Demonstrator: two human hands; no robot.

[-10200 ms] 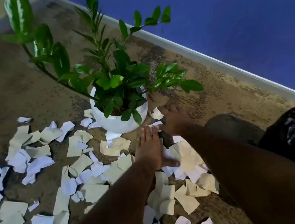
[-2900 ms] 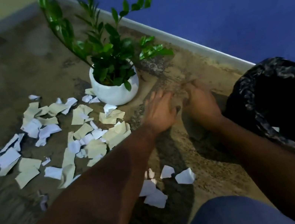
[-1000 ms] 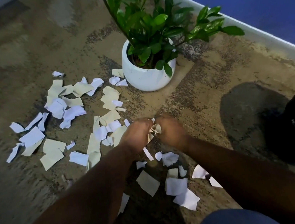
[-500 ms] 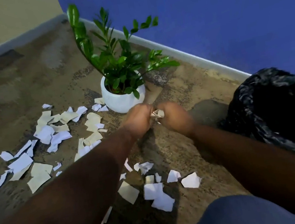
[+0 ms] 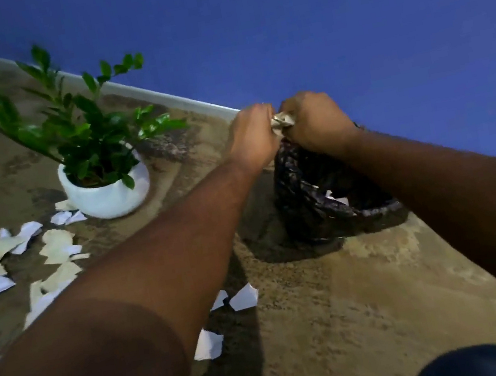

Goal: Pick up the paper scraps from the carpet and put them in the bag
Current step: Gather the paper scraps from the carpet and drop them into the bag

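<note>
My left hand (image 5: 252,136) and my right hand (image 5: 316,122) are pressed together, both closed around a bunch of paper scraps (image 5: 283,121) that peeks out between them. They hover above the far rim of the black plastic bag (image 5: 316,209), which stands open on the carpet by the blue wall. A few white scraps show inside the bag. Several more white and beige paper scraps (image 5: 56,246) lie on the carpet at the left, and a few (image 5: 243,297) lie under my left forearm.
A green plant in a white pot (image 5: 106,195) stands on the carpet left of my hands, close to the white skirting board (image 5: 159,99). The blue wall runs behind the bag. My knee shows at the bottom right.
Both hands, still holding the bunch of scraps, have moved right from in front of the pot to above the bag. The view has swung right with them.
</note>
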